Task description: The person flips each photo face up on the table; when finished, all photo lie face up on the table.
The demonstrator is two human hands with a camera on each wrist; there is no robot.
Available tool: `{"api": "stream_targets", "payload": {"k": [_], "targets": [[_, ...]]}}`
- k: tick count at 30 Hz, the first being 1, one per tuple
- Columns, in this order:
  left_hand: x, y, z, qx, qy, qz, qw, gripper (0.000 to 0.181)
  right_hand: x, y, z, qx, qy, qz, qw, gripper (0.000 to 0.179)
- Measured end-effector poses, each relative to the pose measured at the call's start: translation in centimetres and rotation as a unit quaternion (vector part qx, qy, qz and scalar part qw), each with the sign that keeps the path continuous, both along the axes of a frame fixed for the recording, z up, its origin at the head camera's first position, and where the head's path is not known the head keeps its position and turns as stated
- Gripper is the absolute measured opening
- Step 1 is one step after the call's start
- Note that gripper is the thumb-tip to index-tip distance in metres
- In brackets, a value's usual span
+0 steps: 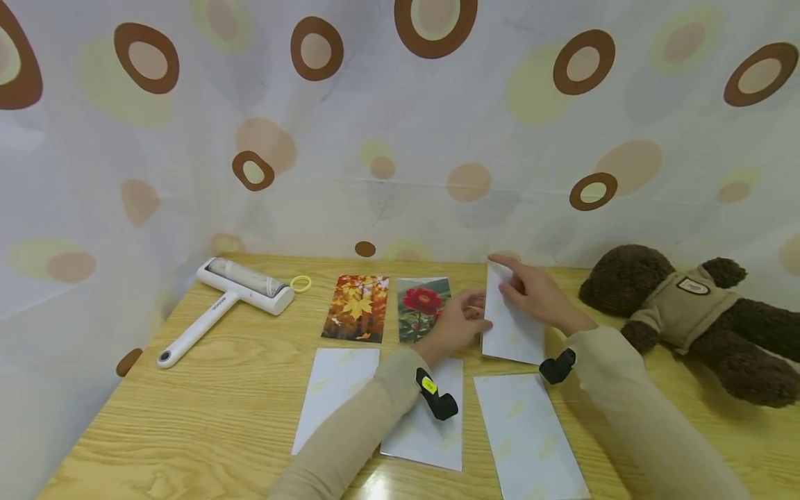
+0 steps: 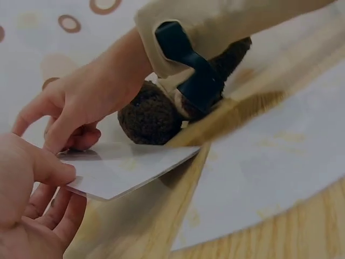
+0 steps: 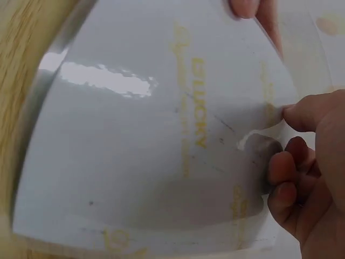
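Between both hands, a photo print [image 1: 509, 326] is tilted up off the table with its white back showing; faint yellow "LUCKY" lettering marks that back [image 3: 135, 145]. My left hand [image 1: 455, 321] pinches its left edge, thumb above and fingers underneath, as the left wrist view shows. My right hand [image 1: 539, 295] holds the far edge with thumb and index finger, the other fingers curled over the white side. Left of the hands lie a red flower photo [image 1: 421, 305] and an autumn leaf photo [image 1: 356, 309], both picture side up. The held print's picture side is hidden.
Nearer me, three white-backed prints lie in a row: left [image 1: 331, 389], middle [image 1: 431, 444], right [image 1: 531, 437]. A white lint roller [image 1: 237, 292] and a yellow ring [image 1: 301, 283] are at the left. A brown teddy bear [image 1: 681, 312] lies at the right. A patterned curtain [image 1: 400, 125] hangs behind.
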State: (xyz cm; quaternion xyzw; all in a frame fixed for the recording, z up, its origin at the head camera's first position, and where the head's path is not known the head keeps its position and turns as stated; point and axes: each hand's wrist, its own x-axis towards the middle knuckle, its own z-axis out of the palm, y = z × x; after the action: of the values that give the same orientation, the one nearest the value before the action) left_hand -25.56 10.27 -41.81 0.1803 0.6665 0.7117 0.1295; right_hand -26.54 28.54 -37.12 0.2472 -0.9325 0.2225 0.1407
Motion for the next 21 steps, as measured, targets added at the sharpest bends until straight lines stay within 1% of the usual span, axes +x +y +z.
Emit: {"api": "stream_targets", "payload": {"k": [2,5,7,9,10,12,14,18,21], "targets": [[0.0,0.0,0.0,0.0,-0.007,0.008,0.9999,0.052,0.1,-0.4,0.2,0.024,0.004,0.014,0.9996,0.047],[0.0,0.1,0.1,0.026,-0.036,0.0,0.999,0.053,0.5,-0.9,0.6,0.049,0.0,0.026,0.9984,0.042],[0.0,0.1,0.2,0.049,-0.052,-0.02,0.9972,0.053,0.7,-1.2,0.8,0.051,0.001,0.031,0.9982,0.035],[0.1,0.2,0.3,0.072,-0.051,-0.049,0.9949,0.052,0.9,-1.4,1.1,0.038,0.007,0.03,0.9988,0.026],[0.3,0.2,0.4,0.078,-0.044,-0.065,0.9939,0.051,0.9,-1.4,1.1,0.027,0.01,0.028,0.9992,0.022],[0.5,0.2,0.6,0.078,-0.019,-0.092,0.9925,0.048,1.0,-1.4,1.4,-0.001,0.018,0.019,0.9996,0.015],[0.8,0.2,0.8,0.065,0.007,-0.107,0.9921,0.045,1.2,-1.4,1.8,-0.036,0.018,0.011,0.9991,0.013],[1.1,-0.1,1.2,0.015,0.038,-0.109,0.9932,0.044,1.4,-1.1,2.2,-0.094,0.013,0.005,0.9955,0.012],[1.1,-0.4,1.2,-0.018,0.062,-0.111,0.9917,0.047,1.4,-0.8,2.2,-0.111,-0.009,-0.005,0.9938,0.01]]}}
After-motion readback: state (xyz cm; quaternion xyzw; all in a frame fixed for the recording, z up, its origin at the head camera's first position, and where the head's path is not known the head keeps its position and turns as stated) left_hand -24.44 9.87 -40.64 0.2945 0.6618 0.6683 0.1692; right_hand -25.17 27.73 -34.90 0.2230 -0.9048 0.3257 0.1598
